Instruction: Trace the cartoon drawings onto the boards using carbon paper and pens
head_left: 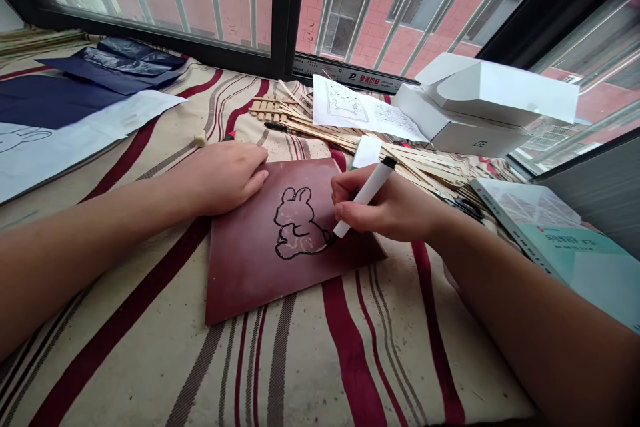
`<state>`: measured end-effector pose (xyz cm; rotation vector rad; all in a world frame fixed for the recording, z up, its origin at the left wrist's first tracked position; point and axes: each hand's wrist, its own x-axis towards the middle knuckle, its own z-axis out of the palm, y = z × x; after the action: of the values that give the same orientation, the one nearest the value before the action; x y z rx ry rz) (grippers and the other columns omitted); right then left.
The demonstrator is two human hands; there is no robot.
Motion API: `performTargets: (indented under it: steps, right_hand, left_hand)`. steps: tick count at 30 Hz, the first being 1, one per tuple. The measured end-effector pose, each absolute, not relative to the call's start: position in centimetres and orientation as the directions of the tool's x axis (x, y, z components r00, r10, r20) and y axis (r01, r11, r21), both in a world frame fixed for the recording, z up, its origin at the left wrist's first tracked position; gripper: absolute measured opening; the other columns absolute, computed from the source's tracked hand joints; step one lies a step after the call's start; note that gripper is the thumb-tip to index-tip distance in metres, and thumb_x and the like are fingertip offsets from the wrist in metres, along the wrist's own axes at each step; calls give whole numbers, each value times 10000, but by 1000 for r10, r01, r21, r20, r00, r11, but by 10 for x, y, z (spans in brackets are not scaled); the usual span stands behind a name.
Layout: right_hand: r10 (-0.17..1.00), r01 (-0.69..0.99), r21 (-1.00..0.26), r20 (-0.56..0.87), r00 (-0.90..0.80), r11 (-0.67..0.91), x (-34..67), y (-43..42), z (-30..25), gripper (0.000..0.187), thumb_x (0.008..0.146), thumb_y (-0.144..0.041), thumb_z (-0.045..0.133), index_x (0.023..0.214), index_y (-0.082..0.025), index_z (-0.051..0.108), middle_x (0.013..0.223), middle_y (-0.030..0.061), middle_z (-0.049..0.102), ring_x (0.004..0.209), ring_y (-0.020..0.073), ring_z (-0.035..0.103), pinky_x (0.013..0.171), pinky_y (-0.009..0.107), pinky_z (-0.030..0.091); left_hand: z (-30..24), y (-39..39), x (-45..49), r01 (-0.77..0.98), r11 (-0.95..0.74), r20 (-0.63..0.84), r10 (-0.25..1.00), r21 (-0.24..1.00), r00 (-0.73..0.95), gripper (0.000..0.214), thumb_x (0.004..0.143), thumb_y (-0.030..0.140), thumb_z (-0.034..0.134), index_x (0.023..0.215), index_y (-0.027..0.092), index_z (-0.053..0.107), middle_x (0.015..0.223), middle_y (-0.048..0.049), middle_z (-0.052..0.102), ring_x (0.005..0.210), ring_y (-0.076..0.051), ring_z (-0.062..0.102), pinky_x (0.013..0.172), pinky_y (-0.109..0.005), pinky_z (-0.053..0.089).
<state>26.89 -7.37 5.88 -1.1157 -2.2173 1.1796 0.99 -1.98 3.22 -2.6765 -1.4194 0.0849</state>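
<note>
A dark red square board (240, 280) lies tilted on the striped cloth. On it is a black outline of a small round-eared animal (297, 223), with faint pale marks inside the lines. My right hand (380, 203) grips a white marker (367, 190) with a black end pointing up. The marker's lower end is at the animal's tail on the right side of the drawing; whether it touches the board I cannot tell. My left hand (230, 177) rests over the board's upper left corner, fingers lying loosely on it, holding nothing.
Behind the board are thin wooden strips (420, 170), a black pen (275, 127) and a printed sheet (350, 107). White boxes (490, 107), scissors (467, 207) and books (560, 233) stand right. Dark blue sheets (55, 100) and white drawing paper (100, 133) lie left. A barred window (287, 13) borders the back.
</note>
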Motion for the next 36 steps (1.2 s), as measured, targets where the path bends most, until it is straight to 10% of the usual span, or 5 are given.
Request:
performTargets:
  steps: [31, 36]
  right_hand:
    - [780, 471, -783, 30, -625, 407, 268, -78, 62, 245, 807, -156, 596, 619, -224, 453, 550, -72, 427, 529, 81, 373, 472, 251, 280]
    - [804, 251, -920, 103, -585, 300, 271, -76, 55, 246, 926, -259, 653, 712, -201, 548, 568, -66, 516, 475, 67, 441, 423, 229, 293]
  left_hand:
    - [27, -16, 6, 833, -550, 35, 833, -57, 552, 387, 939, 424, 317, 995, 203, 630, 1021, -169, 740, 988, -358, 715, 874, -471, 524]
    - [28, -17, 7, 831, -552, 13, 832, -73, 554, 417, 950, 430, 271, 1002, 196, 613, 1037, -179, 733, 982, -359, 711, 875, -477, 522]
